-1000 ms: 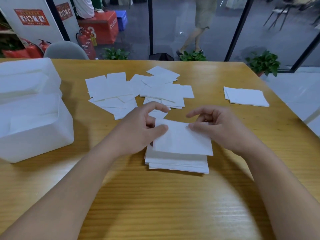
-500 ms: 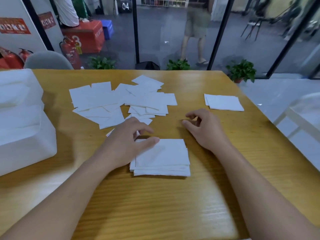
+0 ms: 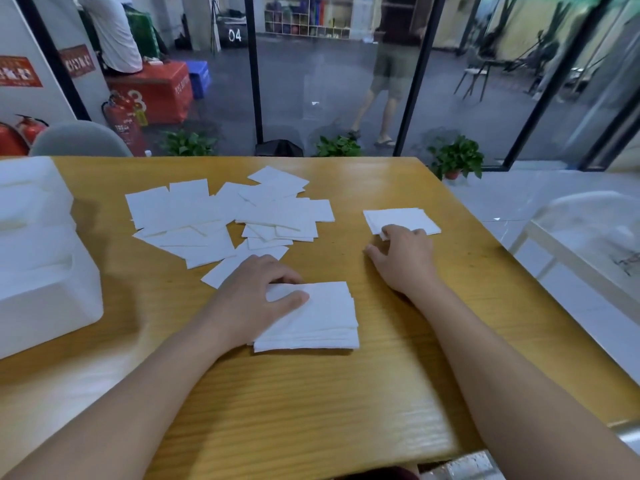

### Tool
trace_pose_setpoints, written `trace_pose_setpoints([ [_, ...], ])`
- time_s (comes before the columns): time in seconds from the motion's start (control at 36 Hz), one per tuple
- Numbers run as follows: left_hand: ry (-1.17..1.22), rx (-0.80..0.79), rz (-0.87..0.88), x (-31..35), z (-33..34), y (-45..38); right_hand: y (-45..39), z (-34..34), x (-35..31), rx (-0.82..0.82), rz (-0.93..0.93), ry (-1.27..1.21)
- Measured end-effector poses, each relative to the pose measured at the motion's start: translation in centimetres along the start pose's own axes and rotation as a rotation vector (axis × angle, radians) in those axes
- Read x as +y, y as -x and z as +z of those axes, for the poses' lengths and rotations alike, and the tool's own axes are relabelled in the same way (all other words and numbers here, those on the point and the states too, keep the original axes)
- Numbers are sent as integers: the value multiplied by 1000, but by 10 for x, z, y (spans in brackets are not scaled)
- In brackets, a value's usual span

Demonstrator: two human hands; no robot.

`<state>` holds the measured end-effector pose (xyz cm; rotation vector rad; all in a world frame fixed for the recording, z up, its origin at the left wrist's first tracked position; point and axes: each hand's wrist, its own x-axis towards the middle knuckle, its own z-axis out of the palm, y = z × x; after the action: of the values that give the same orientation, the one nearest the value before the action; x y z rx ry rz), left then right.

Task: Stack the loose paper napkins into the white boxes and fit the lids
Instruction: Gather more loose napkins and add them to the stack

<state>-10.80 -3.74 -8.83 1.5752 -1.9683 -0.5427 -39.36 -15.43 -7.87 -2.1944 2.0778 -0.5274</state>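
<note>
The small flat pile of white paper napkins [image 3: 403, 220] sat right of centre, long axis across the frame, under the fingertips of the right hand [image 3: 403, 259], which looked to be pinching its near edge. The left hand [image 3: 258, 299] lay flat on the squared white napkin stack [image 3: 318, 317] at centre, so the right was nearer.

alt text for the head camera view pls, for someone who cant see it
A person's left hand rests on a napkin stack on a wooden table, while the right hand touches a smaller pile farther right. Loose napkins lie spread behind, and white boxes sit at left.
</note>
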Motion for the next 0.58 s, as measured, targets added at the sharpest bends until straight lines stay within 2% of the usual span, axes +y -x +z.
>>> trace_pose_setpoints([
  [0.19, -26, -37, 5, -2, -4, -1, 56, -2, -36, -37, -171, -203],
  [0.28, -25, -49, 3, -3, -4, -1, 56, -6, -36, 34, -222, -154],
  [0.33, -22, -52, 9, -4, -5, -1, 52, -7, -32, 11, -222, -117],
  [0.42, -15, -55, 28, -4, -6, -1, 48, -3, -28, -26, -249, -165],
  [0.58, -23, -29, 39, -7, -5, -1, 51, 5, -33, 46, -309, -228],
])
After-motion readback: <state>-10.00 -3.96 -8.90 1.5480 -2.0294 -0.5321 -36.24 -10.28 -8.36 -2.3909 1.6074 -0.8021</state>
